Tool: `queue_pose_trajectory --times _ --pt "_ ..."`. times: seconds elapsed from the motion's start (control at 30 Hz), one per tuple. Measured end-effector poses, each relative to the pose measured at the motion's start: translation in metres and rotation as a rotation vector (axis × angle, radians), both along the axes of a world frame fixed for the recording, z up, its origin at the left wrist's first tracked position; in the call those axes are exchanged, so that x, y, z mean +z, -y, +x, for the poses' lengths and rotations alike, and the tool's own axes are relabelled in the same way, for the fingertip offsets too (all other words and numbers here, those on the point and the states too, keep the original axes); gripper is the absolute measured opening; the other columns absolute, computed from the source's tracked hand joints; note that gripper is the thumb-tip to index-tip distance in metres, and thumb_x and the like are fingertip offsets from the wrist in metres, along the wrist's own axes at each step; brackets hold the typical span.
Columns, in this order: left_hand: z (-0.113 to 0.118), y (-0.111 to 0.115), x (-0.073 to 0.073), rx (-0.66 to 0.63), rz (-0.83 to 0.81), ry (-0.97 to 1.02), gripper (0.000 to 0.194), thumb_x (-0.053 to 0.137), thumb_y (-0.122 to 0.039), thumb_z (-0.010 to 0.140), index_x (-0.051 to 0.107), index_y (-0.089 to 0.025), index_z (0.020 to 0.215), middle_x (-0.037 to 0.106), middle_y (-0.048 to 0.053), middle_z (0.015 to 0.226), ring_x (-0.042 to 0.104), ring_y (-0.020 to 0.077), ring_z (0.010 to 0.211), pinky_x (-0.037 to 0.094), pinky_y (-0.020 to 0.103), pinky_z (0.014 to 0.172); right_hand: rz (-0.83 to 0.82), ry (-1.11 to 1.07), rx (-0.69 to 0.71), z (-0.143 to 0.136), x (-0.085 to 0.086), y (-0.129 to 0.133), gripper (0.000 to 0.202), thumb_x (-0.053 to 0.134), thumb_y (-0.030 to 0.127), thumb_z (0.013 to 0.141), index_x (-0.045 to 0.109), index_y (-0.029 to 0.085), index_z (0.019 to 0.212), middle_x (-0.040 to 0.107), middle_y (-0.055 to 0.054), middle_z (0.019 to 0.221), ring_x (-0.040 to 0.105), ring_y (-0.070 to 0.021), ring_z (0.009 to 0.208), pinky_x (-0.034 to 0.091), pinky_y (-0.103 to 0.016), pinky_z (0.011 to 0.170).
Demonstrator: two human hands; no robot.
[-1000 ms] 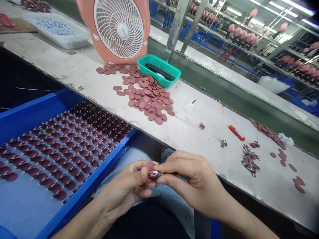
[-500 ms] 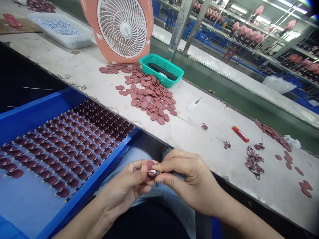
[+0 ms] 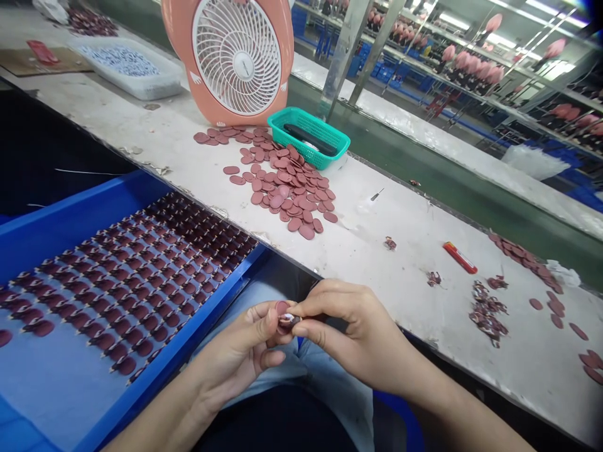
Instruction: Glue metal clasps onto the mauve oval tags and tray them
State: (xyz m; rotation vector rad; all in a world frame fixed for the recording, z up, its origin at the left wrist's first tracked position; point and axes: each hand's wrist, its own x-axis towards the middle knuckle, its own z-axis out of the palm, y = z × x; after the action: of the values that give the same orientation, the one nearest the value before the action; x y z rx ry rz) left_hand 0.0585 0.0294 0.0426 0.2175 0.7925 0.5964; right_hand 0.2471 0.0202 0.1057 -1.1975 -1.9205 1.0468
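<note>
My left hand [image 3: 245,339] is closed, pinching a maroon oval disc [image 3: 281,307] between thumb and fingers above my lap. Against the disc sits a small dark-red piece with a white spot [image 3: 288,319]. The thumb and index finger of my right hand [image 3: 360,336] close on the right end of that piece. Fingers partly cover both parts, so I cannot tell whether they are joined. To the left, a blue tray [image 3: 92,414] holds rows of similar dark pieces with oval discs. A heap of loose maroon discs [image 3: 292,188] lies on the bench ahead.
An orange fan [image 3: 242,63] stands behind the heap, beside a green basket [image 3: 308,138] with a dark object inside. On the right lie a red-and-yellow packet [image 3: 460,257], a cluster of small brown pieces [image 3: 488,307] and more discs [image 3: 525,257]. A white tub [image 3: 160,88] stands far left.
The view has shifted slightly, so the bench things appear a little lower and further right. My right fingertips have shifted slightly on the small piece; both hands keep their hold.
</note>
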Motion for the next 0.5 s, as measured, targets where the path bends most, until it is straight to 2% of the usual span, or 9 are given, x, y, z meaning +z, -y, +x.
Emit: queue_pose_trajectory --times 0.1,0.2,0.27,0.37,0.5 --pt "-0.001 -0.005 0.0 -0.013 0.028 0.015 0.048 0.096 -0.047 0.048 0.079 -0.018 0.082 0.067 -0.001 0.069 0.063 0.0087 0.06 0.053 0.011 0.044 0.027 0.008 -0.011 0.001 -0.001 -0.001 0.011 0.068 0.02 0.092 0.076 0.023 0.099 0.073 0.0 0.085 0.064 -0.0118 0.078 0.051 -0.026 0.072" --pt "-0.003 -0.008 -0.001 0.04 0.074 -0.03 0.06 0.095 -0.052 0.048 0.079 -0.019 0.095 0.072 0.003 0.088 0.069 0.0135 0.074 0.057 0.015 0.046 0.146 0.045 -0.09 -0.001 -0.009 -0.002 0.015 0.068 0.019 0.091 0.075 0.021 0.105 0.071 -0.002 0.088 0.065 -0.0126 0.081 0.053 -0.025 0.073" --pt "-0.004 -0.007 -0.002 0.174 0.14 -0.136 0.052 0.096 -0.048 0.05 0.078 -0.022 0.092 0.071 0.001 0.088 0.066 0.012 0.07 0.058 0.017 0.047 0.3 0.109 -0.178 -0.005 -0.018 -0.001 0.015 0.068 0.017 0.09 0.074 0.018 0.105 0.07 -0.005 0.09 0.066 -0.0144 0.083 0.054 -0.026 0.073" --pt "-0.001 -0.002 -0.002 0.353 0.29 -0.298 0.036 0.097 -0.038 0.053 0.073 -0.021 0.074 0.063 -0.005 0.07 0.055 0.0081 0.055 0.055 0.017 0.043 0.573 0.232 -0.282 -0.017 -0.032 0.0 0.015 0.067 0.014 0.09 0.072 0.014 0.105 0.068 -0.007 0.085 0.062 -0.0166 0.079 0.054 -0.029 0.07" --pt "0.005 0.001 0.002 0.366 0.41 -0.36 0.034 0.096 -0.036 0.054 0.072 -0.019 0.071 0.066 -0.002 0.071 0.059 0.011 0.061 0.051 0.015 0.043 0.83 0.336 -0.319 -0.032 -0.044 0.001 0.017 0.066 0.01 0.09 0.069 0.008 0.107 0.066 -0.009 0.08 0.058 -0.0167 0.072 0.051 -0.03 0.064"
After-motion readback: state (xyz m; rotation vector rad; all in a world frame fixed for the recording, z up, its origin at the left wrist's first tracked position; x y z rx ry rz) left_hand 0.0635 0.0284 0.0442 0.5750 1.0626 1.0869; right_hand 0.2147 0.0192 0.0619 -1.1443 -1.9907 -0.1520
